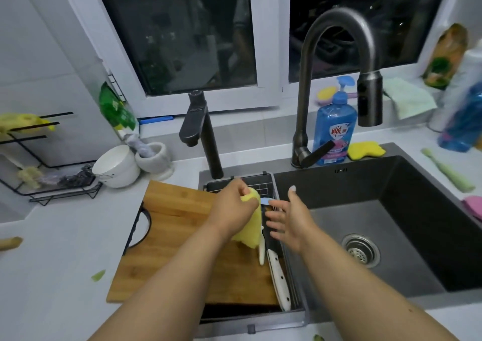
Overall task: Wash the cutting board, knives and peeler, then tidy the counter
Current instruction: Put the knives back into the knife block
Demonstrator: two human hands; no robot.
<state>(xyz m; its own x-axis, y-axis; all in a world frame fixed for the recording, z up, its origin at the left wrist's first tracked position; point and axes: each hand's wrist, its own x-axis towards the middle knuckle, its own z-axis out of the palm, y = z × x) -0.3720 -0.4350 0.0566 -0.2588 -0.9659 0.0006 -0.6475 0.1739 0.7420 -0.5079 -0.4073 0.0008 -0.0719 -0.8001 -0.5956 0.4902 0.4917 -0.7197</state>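
The board [180, 239] lies flat on the bench [52, 275], its right edge reaching over the left side of the sink [417, 236], where a wire rack [260, 187] sits in the basin. A dark loop handle shows at the board's left edge. Along the board's right edge lies a knife [279, 278] with a white riveted handle, blade pointing away from the person, and just left of it a slim white handle [261, 252] of another tool, its working end hidden.

The left hand [232, 207] is closed around a yellow cloth [251, 226] that hangs down onto the board. The right hand [292, 220] is open, fingers spread, holding nothing, hovering over the knife blade and the rack. Between the two hands a small blue piece [264, 201] shows; what it belongs to cannot be told.

Behind the sink stand a tall curved tap [339, 54], a shorter dark tap [200, 137], a blue soap bottle [335, 129] and a yellow sponge [365, 151]. Left of the board sit a white bowl [114, 167] and a mortar [155, 158], with a black wire stand [52, 184] further left. A green scrap [98, 275] lies on the bench near the board.
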